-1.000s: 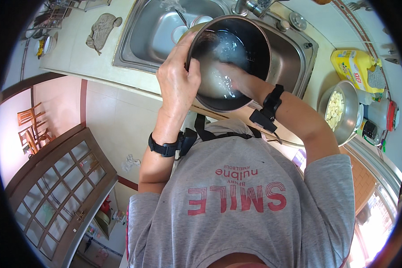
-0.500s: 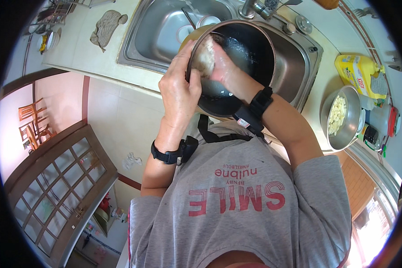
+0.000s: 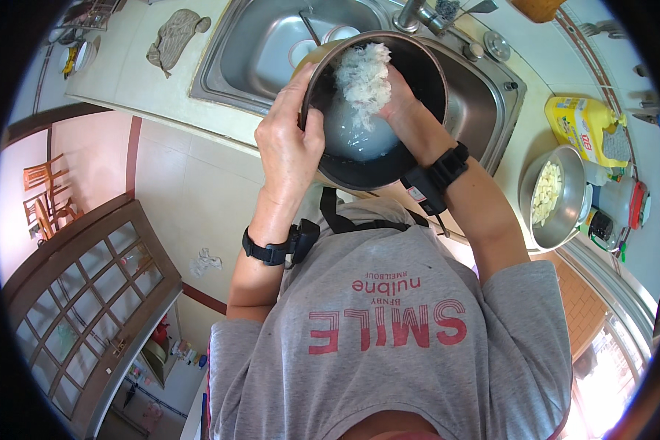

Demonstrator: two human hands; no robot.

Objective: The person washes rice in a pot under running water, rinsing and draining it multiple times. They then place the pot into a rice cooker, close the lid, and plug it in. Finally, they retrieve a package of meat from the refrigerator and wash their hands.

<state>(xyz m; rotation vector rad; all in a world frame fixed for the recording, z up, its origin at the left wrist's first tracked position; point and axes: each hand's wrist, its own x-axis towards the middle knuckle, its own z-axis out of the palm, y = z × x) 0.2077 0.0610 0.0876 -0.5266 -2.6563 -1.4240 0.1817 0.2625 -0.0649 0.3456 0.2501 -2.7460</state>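
Left hand: pinching rim of dark pot | right hand: inside, against white grains, finger closure hidden | cloudy water: in pot

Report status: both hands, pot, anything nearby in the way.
Left hand holding pot by its rim. Right hand inside, at white clump. Faucet just beyond pot.

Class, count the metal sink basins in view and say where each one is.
2: the left basin and the right basin, showing on either side of the dark pot, which hides part of each. No third basin shows.
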